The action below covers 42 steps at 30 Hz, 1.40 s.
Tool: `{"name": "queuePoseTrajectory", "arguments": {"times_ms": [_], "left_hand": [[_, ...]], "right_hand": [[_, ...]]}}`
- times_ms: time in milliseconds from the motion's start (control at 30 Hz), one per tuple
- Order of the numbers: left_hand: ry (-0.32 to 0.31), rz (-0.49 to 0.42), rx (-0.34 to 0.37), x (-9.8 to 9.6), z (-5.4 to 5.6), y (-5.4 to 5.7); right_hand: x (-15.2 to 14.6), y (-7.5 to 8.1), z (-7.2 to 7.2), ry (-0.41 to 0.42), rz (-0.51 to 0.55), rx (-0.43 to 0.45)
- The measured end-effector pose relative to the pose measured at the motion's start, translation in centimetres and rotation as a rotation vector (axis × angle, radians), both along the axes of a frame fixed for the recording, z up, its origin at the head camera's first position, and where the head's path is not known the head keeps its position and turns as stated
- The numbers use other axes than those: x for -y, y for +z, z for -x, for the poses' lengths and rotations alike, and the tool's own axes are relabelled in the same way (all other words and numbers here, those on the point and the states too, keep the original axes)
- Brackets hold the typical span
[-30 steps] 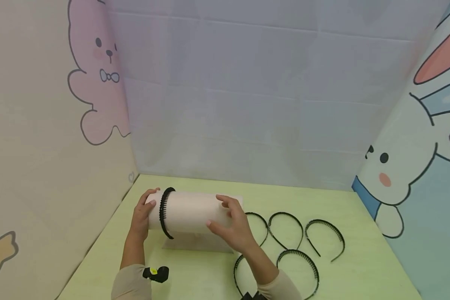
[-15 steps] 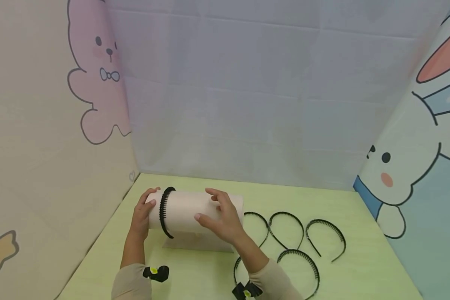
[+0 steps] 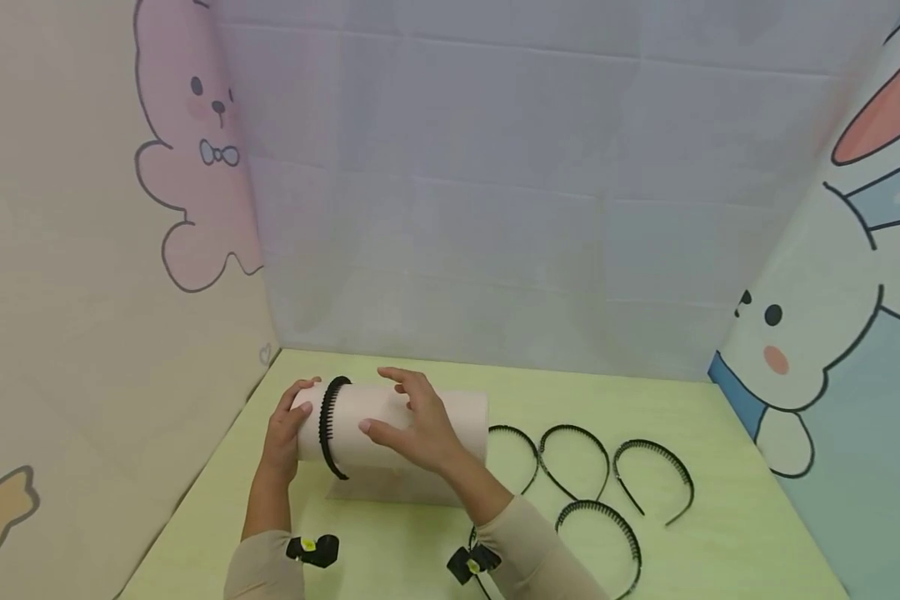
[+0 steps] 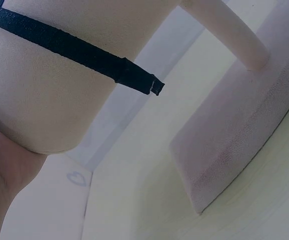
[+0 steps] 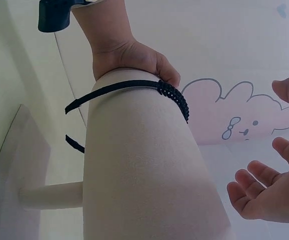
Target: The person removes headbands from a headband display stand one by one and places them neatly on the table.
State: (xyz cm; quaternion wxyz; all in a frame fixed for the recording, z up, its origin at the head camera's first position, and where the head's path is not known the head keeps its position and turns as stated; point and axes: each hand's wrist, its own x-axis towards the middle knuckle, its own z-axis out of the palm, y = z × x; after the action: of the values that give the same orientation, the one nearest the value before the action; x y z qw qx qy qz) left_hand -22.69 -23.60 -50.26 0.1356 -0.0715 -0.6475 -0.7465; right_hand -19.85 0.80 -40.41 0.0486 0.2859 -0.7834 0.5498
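A pale padded roller [image 3: 465, 417] lies level on a headband display stand with a flat base [image 3: 390, 487]. My left hand [image 3: 283, 435] grips the roller's left end, thumb in front and fingers over the top. Near that end, a black toothed headband [image 3: 325, 433] sits around the roller; its two tips jut out below, apart, in the right wrist view. My right hand [image 3: 420, 427] hovers in front of the roller's middle, fingers spread and bent a little, holding nothing. In the right wrist view a gap separates the right hand [image 5: 277, 195] from the roller.
Several more black headbands lie on the pale green table right of the stand, among them one at the far right [image 3: 678, 465], one nearer me [image 3: 617, 514] and one behind [image 3: 567, 427]. A plain backdrop and cartoon-printed side walls surround the table.
My right hand has moved left along the roller, from its right end to its middle, fingers still spread. My left hand, the roller and the headband on it have stayed in place.
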Motion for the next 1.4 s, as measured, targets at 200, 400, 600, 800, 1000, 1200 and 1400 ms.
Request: {"name": "queuePoseTrajectory", "arguments": {"times_ms": [200,400,600,800,1000,1200,1400], "left_hand": [[0.004,0.008,-0.003,0.1,0.0,0.0],[-0.008,0.010,-0.006,0.0,-0.3,0.0],[-0.022,0.011,-0.028,-0.1,-0.6,0.0],[-0.023,0.025,-0.012,-0.2,-0.5,0.0],[-0.015,0.027,-0.011,-0.2,-0.6,0.1],[-0.017,0.014,-0.019,0.0,-0.3,0.0],[-0.029,0.015,-0.020,0.1,-0.2,0.1]], "right_hand": [[1.3,0.4,0.7,0.013,-0.052,-0.036],[2.2,0.4,1.3,0.012,-0.101,-0.071],[3.2,0.5,2.0,0.009,-0.174,-0.092],[4.3,-0.8,2.9,-0.020,-0.322,-0.101],[5.3,-1.4,3.5,-0.042,-0.439,-0.148],[6.3,-1.0,4.2,-0.062,-0.610,-0.169],[7.2,-1.1,4.8,-0.079,-0.838,-0.211]]}}
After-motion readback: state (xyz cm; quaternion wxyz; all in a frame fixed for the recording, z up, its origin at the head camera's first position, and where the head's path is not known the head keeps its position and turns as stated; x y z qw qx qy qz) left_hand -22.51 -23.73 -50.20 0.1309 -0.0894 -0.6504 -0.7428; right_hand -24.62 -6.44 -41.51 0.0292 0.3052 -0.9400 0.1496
